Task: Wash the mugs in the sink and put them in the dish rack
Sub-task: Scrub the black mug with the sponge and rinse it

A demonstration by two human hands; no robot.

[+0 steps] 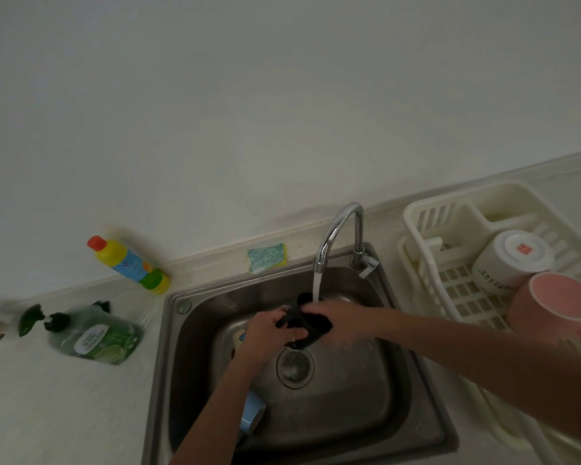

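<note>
Both my hands hold a black mug (311, 325) over the steel sink (396, 391), under the water running from the faucet (337, 229). My left hand (269, 333) grips its handle side. My right hand (339, 322) wraps round its body. A light blue mug (250, 414) lies in the sink, partly hidden by my left forearm. In the white dish rack (426, 223) at the right a white mug (507, 260) and a pink mug (557, 307) rest upside down.
A blue-and-yellow sponge (267, 258) lies behind the sink. Left of the sink lie a green dish soap bottle (96, 333) and a yellow bottle with an orange cap (128, 263). The drain strainer (294, 365) sits under my hands.
</note>
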